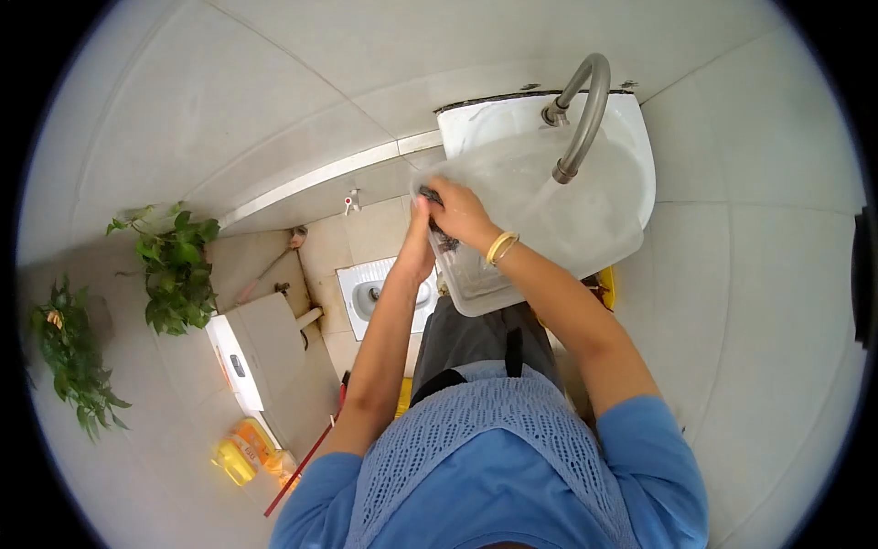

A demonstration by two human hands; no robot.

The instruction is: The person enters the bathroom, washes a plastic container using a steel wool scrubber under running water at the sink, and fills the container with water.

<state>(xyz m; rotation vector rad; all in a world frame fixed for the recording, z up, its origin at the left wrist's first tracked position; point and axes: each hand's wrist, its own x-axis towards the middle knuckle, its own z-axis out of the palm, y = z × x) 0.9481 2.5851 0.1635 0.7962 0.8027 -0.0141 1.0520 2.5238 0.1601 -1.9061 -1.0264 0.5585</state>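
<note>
A translucent plastic tub point(485, 297) rests tilted across the white sink point(466, 128), under the curved metal faucet point(590, 119), from which water runs. At the tub's left edge, my left hand point(418, 242) and my right hand point(457, 212) meet around a dark object point(431, 195), which may be a cloth or scrubber. Its shape is mostly hidden by my fingers. My right fingers curl over it from above, and my left palm presses along the tub's outer left side. A yellow bracelet point(502, 247) circles my right wrist.
Below left of the tub is a squat toilet point(370, 293) in the tiled floor. A small wall tap point(352, 201) sits above it. Farther left are hanging green plants point(174, 270), a white tank point(265, 343), a yellow package point(236, 462) and a red stick point(302, 467).
</note>
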